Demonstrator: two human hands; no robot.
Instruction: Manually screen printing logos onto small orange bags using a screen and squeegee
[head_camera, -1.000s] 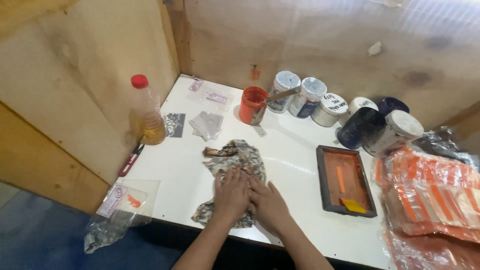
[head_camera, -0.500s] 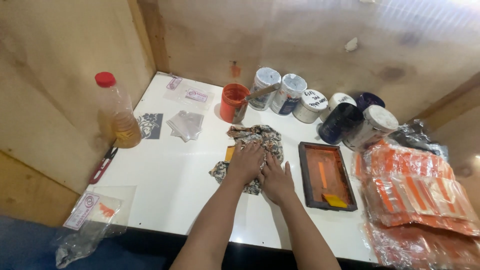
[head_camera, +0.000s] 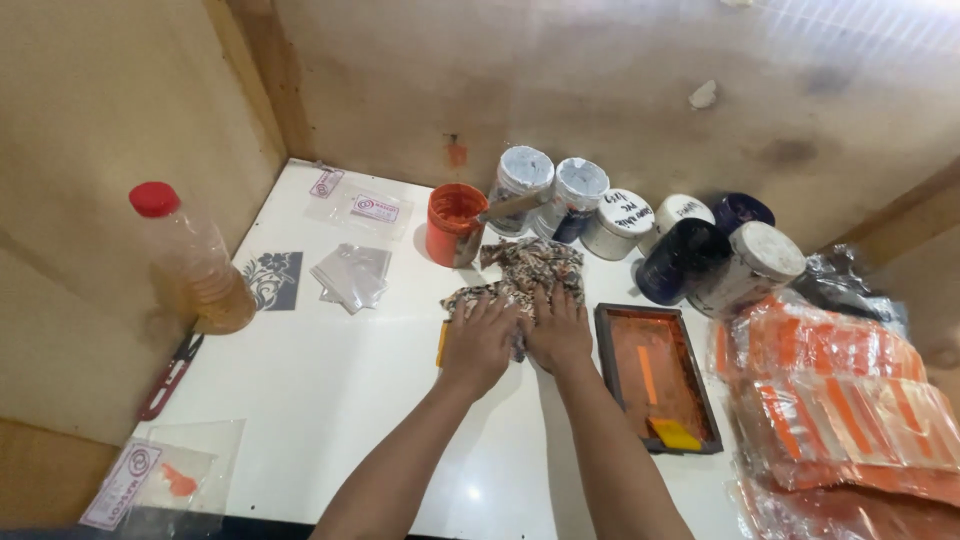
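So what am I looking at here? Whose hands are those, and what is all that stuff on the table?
There is no machine here. The picture comes from a camera worn on a person's head, looking down, so the two arms reaching in from the bottom are that person's own. The left hand and the right hand lie flat, side by side, pressing on a patterned cloth on a white table. Neither hand has a grip on anything; the fingers are spread open.

Behind the cloth stands an orange paint pot with a stick in it, then a row of lidded jars. To the right is a dark tray smeared with orange, and a stack of orange packets. To the left are a bottle with a red cap, some small clear bags and a red-handled tool.
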